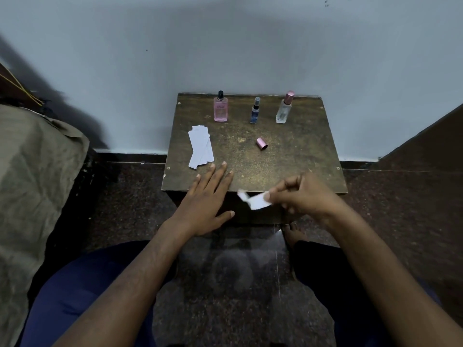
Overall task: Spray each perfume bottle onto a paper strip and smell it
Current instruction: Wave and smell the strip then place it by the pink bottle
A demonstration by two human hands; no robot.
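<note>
I am holding a paper strip [258, 201] pinched in my right hand [304, 195], just off the near edge of the desk [288, 166]; the strip is blurred, and its free end is pointing toward my left hand [209, 196]. My left hand is lying flat with straight fingers over the near edge of the desk, gripping nothing, its fingertips near the stack of fresh paper strips [200, 146] at the left side.

Three bottles are standing upright in a row at the back: a pink flat bottle [220, 110] with a black top, a small blue spray bottle [255, 111], and a clear bottle [284, 110] with a pink top. A loose pink cap [261, 143] is lying on its side mid-desk, well apart from all three.

I am judging the task to be partway through: one strip is in use and one cap is off, so at least one bottle seems to be opened, most likely the pink flat one showing its bare black nozzle. Whether this strip is already sprayed I cannot tell. No used strips are showing on the desk, so I am assuming most of the spraying and smelling is left.
</note>
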